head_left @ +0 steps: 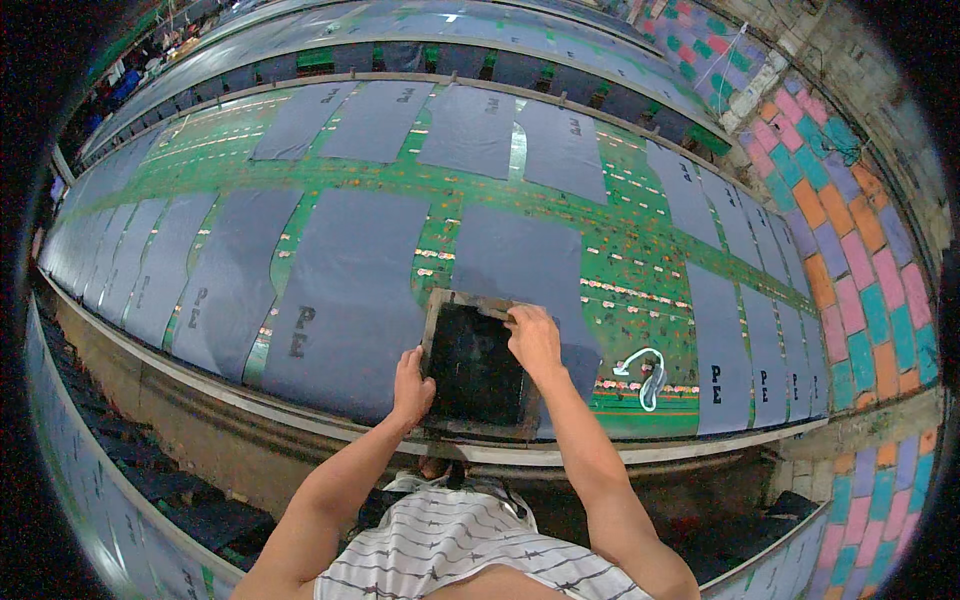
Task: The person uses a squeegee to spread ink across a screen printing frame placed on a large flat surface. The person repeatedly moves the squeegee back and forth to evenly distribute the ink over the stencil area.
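Observation:
A wooden screen-printing frame [433, 345] with a black mesh [478, 375] lies on a grey fabric panel [520, 250] at the table's near edge. My left hand [412, 388] grips the frame's left side, thumb toward the mesh. Near the far right corner of the frame, the fingers of my right hand [535, 342] close around a narrow strip that looks like a squeegee [492, 312], mostly hidden by the hand. To the left lies another grey panel [350, 270] with dark printed letters near its lower left corner.
The long green table [640, 270] carries two rows of grey panels, several with dark print. A bent white-and-grey strip [650, 380] lies to the right of the frame. Another long table [440, 28] runs behind. Colourful brick paving [850, 250] borders the right side.

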`<state>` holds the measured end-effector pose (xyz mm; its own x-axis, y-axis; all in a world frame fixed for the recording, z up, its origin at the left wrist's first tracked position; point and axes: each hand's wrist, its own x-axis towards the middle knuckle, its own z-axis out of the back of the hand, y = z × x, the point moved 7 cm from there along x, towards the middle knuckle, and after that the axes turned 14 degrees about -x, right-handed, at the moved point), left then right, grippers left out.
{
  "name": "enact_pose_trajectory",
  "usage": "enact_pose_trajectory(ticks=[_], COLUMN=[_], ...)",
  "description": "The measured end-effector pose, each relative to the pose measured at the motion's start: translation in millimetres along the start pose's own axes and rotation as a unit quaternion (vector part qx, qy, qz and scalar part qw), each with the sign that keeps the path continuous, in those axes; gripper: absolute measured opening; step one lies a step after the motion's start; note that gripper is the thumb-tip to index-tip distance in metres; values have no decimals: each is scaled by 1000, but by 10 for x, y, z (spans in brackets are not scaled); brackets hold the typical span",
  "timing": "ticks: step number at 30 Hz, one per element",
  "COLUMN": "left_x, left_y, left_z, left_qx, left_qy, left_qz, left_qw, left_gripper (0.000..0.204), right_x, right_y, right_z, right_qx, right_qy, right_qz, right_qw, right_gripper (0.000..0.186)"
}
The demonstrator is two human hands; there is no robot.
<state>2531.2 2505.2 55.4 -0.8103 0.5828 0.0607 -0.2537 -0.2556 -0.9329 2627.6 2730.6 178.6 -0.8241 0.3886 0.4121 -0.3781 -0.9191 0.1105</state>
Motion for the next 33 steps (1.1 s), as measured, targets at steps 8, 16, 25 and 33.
enact_pose_trajectory(ticks=[8,16,25,33], left_x=[16,10,-12,-1], left_y=[18,2,-17,-37], left_z=[-26,-24,-33,-10], left_qx=[5,4,11,1], left_qy=[-3,1,-6,-4], left_qz=[-9,-5,-10,-8], left_qw=[1000,1000,1000,1000], left_gripper=[62,62,62,62], right_x=[-291,-154,-88,-33], right_y=[61,223,253,567], right_z=[-235,-510,-501,-590], right_qx=[-31,-30,-19,-5], right_qy=[-61,-29,30,32], right_qz=[35,43,88,150], right_qw=[997,998,995,988], right_gripper=[27,22,21,27])
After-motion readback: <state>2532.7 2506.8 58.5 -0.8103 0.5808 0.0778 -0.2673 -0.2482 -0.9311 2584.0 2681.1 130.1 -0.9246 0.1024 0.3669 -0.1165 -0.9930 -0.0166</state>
